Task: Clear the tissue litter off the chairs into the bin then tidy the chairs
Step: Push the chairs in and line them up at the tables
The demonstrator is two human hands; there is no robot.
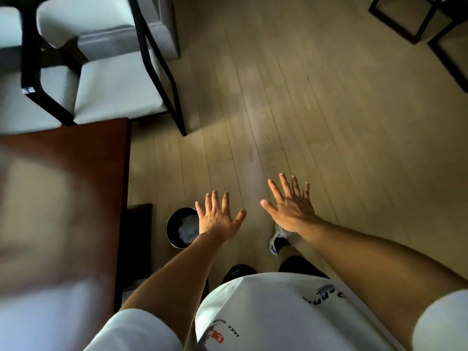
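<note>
My left hand (pixel 219 219) is stretched out flat with fingers spread, holding nothing, just right of a small round black bin (pixel 174 224) on the floor. White crumpled tissue (pixel 188 228) lies inside the bin. My right hand (pixel 291 209) is also flat and spread over the wooden floor, holding nothing. A white-cushioned chair with a black frame (pixel 119 92) stands at the upper left; no tissue shows on its seat. A second white seat (pixel 15 105) sits at the far left, partly cut off.
A dark reddish-brown table (pixel 63 198) fills the left side, its corner close to the chair. Black chair or table frames (pixel 415 21) stand at the top right. Pale wooden floor (pixel 316 110) spreads between. My shoe (pixel 278 239) is below my right hand.
</note>
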